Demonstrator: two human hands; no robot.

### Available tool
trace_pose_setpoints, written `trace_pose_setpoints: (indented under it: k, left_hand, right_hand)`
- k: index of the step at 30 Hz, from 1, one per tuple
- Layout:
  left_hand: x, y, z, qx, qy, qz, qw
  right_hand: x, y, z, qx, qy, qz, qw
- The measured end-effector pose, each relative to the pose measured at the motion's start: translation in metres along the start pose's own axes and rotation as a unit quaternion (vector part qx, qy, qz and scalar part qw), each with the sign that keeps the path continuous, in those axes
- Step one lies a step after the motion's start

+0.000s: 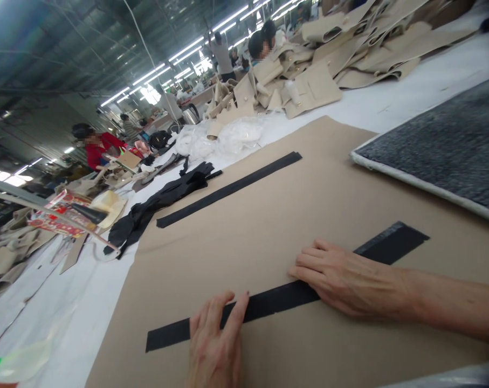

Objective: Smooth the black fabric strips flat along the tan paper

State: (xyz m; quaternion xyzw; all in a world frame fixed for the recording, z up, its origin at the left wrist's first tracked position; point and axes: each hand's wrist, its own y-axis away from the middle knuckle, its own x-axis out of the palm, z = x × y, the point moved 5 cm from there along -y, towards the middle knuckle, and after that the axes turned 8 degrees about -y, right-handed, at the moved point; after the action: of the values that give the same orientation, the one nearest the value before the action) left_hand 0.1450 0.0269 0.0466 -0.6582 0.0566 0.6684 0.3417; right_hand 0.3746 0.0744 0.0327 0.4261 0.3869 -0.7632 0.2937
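Observation:
A long black strip lies across a tan sheet. It is wider at its right end, where a greyish band runs along the upper edge. My left hand rests on the strip near its left end, thumb and fingers apart. My right hand lies over the strip farther right with its fingers stretched out, hiding part of it; its fingertips touch the sheet just beyond the upper edge. Farther up the sheet is a second, narrower black strip, flat and apart from both hands.
A dark grey pad with a white edge sits at right on the sheet. Crumpled black material lies at the sheet's far left edge. Beyond are clear plastic bags, piled tan pieces and a red patterned box. Several people work in the background.

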Motion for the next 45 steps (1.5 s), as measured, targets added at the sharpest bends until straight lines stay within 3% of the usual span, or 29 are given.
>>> trace_pose_setpoints:
  k: [4, 8, 10, 13, 17, 23, 26, 29, 36, 39, 42, 44, 45]
  left_hand:
    - [0.010, -0.024, -0.042, 0.073, 0.096, -0.012, 0.993]
    - [0.020, -0.026, -0.063, 0.093, 0.071, -0.009, 0.993]
    - [0.021, -0.020, -0.065, 0.078, 0.063, -0.038, 0.994]
    - [0.019, -0.009, -0.064, 0.047, 0.065, -0.077, 0.994]
    - [0.019, -0.003, -0.068, 0.036, 0.054, -0.071, 0.995]
    - [0.013, -0.011, -0.073, 0.049, 0.033, -0.091, 0.994]
    - [0.013, -0.011, -0.072, 0.041, 0.030, -0.105, 0.993]
    - [0.014, -0.008, -0.072, 0.036, 0.027, -0.122, 0.992]
    - [0.017, -0.007, -0.073, 0.025, 0.032, -0.132, 0.990]
    - [0.017, -0.008, -0.073, 0.033, 0.033, -0.125, 0.991]
    - [0.016, -0.009, -0.073, 0.036, 0.032, -0.124, 0.991]
    - [0.015, -0.009, -0.074, 0.036, 0.033, -0.132, 0.990]
    - [0.015, -0.009, -0.074, 0.035, 0.033, -0.136, 0.990]
  right_hand:
    - [-0.002, -0.006, -0.001, 0.038, -0.027, 0.045, 0.998]
    - [-0.002, -0.009, -0.003, 0.049, -0.016, 0.056, 0.997]
    - [0.001, -0.008, -0.001, 0.073, -0.022, 0.060, 0.995]
    - [0.005, -0.001, 0.006, 0.160, -0.079, 0.066, 0.982]
    - [0.008, 0.009, 0.014, 0.231, -0.140, 0.085, 0.959]
    - [-0.004, 0.016, -0.004, 0.226, -0.122, 0.079, 0.963]
    - [-0.009, 0.011, 0.002, 0.203, -0.090, 0.080, 0.972]
    - [-0.001, 0.002, 0.014, 0.178, -0.066, 0.094, 0.977]
    - [0.021, -0.003, 0.014, 0.131, 0.013, 0.037, 0.991]
    - [0.018, -0.003, 0.007, 0.216, -0.036, 0.035, 0.975]
    - [0.012, 0.000, 0.000, 0.335, -0.148, 0.057, 0.929]
    - [0.007, 0.000, 0.001, 0.350, -0.189, 0.066, 0.915]
    - [0.005, -0.002, 0.003, 0.333, -0.189, 0.069, 0.921]
